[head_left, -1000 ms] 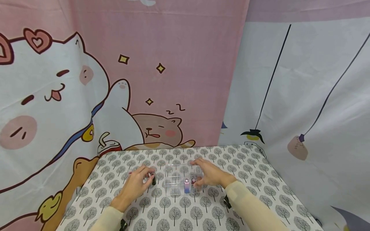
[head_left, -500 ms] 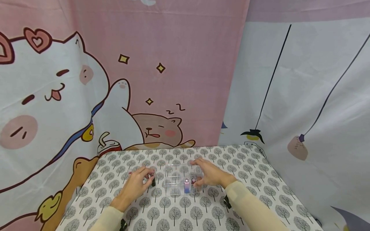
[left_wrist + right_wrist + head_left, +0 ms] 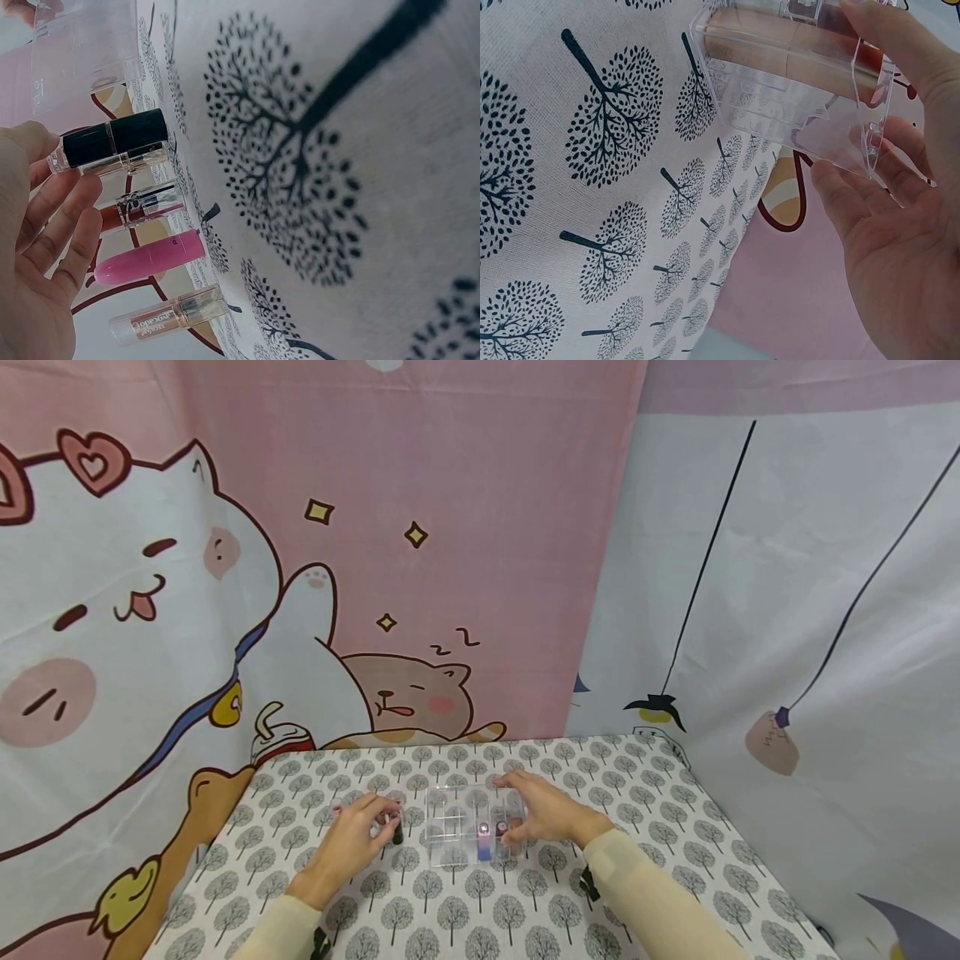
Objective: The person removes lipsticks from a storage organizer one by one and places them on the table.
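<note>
Tubes (image 3: 484,847) are filling part of the clear box (image 3: 448,842) my right fingers (image 3: 841,199) are gripping; I'm judging this unfinished, my left fingers (image 3: 64,225) pinching a black tube (image 3: 112,141) and at least 3 others (image 3: 150,259) standing on the bench (image 3: 453,893).

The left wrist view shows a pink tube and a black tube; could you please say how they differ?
The pink tube ends in a rounded top, the black tube in a clear piece. The left hand grips the black tube; the pink tube stands free of it. Both are slender.
</note>
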Tool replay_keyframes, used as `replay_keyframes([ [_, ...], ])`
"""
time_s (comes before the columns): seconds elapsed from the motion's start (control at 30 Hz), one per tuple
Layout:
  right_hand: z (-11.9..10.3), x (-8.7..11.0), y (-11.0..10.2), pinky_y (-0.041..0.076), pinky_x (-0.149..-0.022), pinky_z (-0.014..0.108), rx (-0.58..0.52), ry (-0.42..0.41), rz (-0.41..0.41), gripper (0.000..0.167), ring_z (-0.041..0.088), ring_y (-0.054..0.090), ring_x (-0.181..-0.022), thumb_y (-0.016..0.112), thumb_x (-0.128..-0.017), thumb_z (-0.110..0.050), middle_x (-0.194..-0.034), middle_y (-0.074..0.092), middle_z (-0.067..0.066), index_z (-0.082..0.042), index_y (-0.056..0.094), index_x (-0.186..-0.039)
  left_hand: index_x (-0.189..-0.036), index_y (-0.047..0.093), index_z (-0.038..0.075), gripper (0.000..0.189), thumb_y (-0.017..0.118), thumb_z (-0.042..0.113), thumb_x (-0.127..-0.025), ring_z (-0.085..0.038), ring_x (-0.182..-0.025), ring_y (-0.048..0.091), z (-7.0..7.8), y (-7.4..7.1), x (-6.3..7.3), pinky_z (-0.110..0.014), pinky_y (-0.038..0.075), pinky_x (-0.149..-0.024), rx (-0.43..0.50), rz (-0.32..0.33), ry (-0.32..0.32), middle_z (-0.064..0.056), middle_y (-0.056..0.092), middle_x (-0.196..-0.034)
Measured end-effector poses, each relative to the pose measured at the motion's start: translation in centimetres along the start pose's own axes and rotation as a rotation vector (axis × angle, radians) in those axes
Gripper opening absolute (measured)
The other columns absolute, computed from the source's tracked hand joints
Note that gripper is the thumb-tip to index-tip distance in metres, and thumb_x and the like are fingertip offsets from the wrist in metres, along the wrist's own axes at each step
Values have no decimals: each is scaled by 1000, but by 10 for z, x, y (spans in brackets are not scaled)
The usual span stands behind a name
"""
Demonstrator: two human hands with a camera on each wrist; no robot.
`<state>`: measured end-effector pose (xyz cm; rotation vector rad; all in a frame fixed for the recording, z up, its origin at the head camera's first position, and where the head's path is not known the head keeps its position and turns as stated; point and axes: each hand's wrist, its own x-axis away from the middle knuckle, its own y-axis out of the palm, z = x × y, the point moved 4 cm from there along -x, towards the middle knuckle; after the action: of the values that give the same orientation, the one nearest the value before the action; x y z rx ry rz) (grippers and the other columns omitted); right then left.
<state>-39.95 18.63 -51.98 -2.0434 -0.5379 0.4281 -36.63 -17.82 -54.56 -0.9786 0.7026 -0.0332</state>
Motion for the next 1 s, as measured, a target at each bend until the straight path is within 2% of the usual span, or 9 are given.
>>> replay_keyframes([
  [0.2,-1,0,0,37,-141,73,3,-13,1,103,45,45,-171,105,-85,-41,-181,53,12,-19,53,-171,-121,83,9,23,92,8,-100,-23,-94,80,-1,0,0,-28,69,-74,1,10,-11,-5,81,-114],
  [0.37,-2,0,0,36,-142,72,7,-6,2,103,44,45,-172,105,-85,-40,-181,53,8,-20,54,-171,-121,84,10,23,93,8,-99,-20,-93,80,-1,-1,1,-22,66,-72,-12,36,-4,-1,81,-113],
  [0.57,-2,0,0,41,-140,72,-3,-14,3,102,44,50,-168,105,-85,-38,-179,55,11,-16,54,-170,-121,84,11,23,93,9,-100,-20,-94,80,-2,0,1,-24,68,-74,-17,19,-12,-2,81,-114],
  [1.0,-2,0,0,42,-140,70,6,-13,5,102,42,52,-167,105,-85,-39,-177,57,8,-17,54,-170,-124,83,12,27,94,11,-99,-22,-91,81,-1,-2,3,-20,59,-67,-61,50,27,-4,80,-116],
])
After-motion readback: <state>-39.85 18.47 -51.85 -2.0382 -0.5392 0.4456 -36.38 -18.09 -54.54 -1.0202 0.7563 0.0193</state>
